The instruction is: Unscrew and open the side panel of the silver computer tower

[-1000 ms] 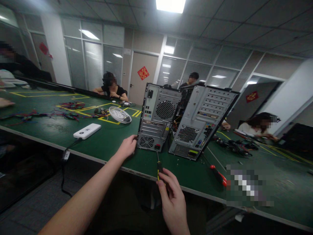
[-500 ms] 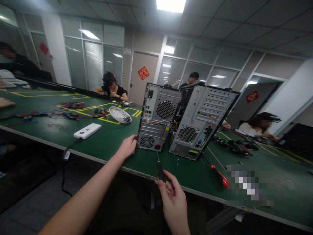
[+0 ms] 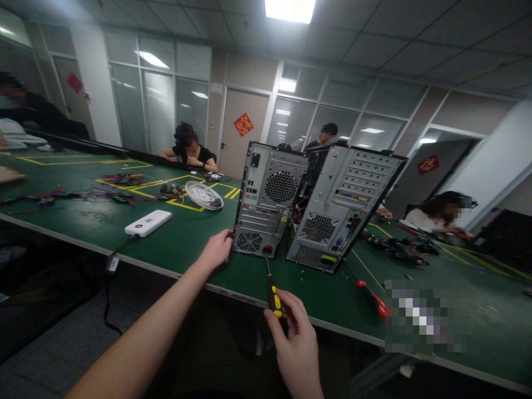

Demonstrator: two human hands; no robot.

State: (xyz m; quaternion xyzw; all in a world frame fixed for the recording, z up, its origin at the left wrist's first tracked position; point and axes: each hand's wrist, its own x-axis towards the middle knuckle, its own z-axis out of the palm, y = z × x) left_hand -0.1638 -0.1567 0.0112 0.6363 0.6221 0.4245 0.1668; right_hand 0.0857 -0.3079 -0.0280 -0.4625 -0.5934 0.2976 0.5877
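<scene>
My right hand [image 3: 294, 338] pinches the black-and-yellow handle of a screwdriver [image 3: 272, 288] between thumb and fingers. The screwdriver's shaft points up to the bottom rear edge of the left computer tower [image 3: 266, 194], near its power socket; the tip is too small to make out. My left hand [image 3: 216, 250] grips the lower left edge of that same tower, with some fingertips hidden behind the case. Close on the right, a second computer tower [image 3: 328, 213] stands upright, its back panel facing me.
A red-and-black screwdriver [image 3: 372, 299] lies right of the towers, beside a blurred-out item. Black cables [image 3: 399, 248] are heaped farther right. Left are a white power bank [image 3: 148, 223], a round white plastic part [image 3: 204, 195] and tangled wires [image 3: 83, 194]. Several people sit around the green table [image 3: 195, 235].
The screwdriver's handle has turned, so more of its yellow patches face me. My right fingers have shifted slightly on it. My left hand and both towers stay in place.
</scene>
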